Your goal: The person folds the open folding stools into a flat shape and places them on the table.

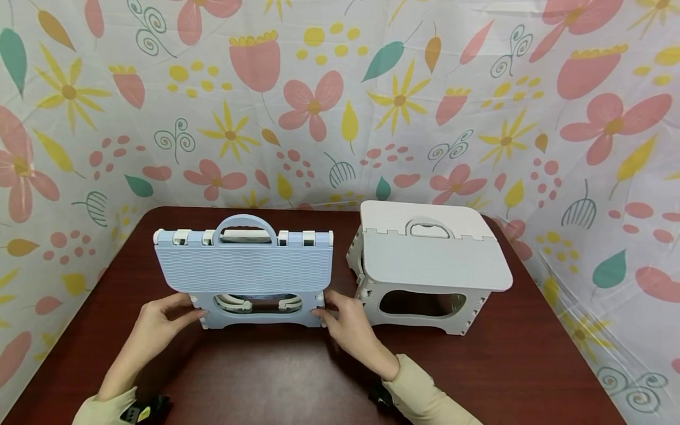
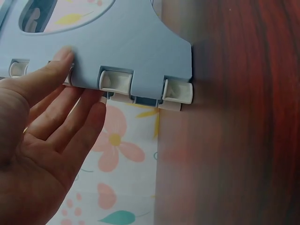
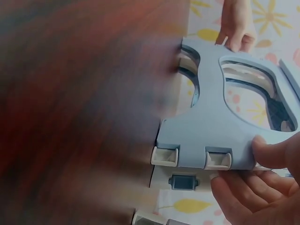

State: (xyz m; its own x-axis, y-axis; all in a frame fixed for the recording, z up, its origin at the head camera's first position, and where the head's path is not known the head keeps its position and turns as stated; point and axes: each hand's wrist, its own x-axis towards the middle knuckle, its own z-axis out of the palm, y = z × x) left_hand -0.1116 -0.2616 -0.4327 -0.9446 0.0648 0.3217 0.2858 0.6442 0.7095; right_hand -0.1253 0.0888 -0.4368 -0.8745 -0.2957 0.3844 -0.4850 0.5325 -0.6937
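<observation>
A blue folding step stool (image 1: 244, 268) with white hinge pieces stands partly folded on the table, its top panel tilted down toward me and its carry handle (image 1: 245, 221) up. My left hand (image 1: 154, 321) pinches the left edge of the front leg panel (image 2: 140, 42), thumb on the face and fingers behind the edge. At the opposite edge my right hand (image 1: 350, 327) grips the same panel, its thumb (image 3: 269, 152) on the front. Through the oval opening, white curved parts show. Much of the folded rear side is hidden.
To the right stands a second folding stool (image 1: 435, 260), white and light grey, unfolded with its top flat; it is close to my right hand. The dark red-brown table (image 1: 255, 378) reaches back to a flower-patterned sheet (image 1: 319, 118).
</observation>
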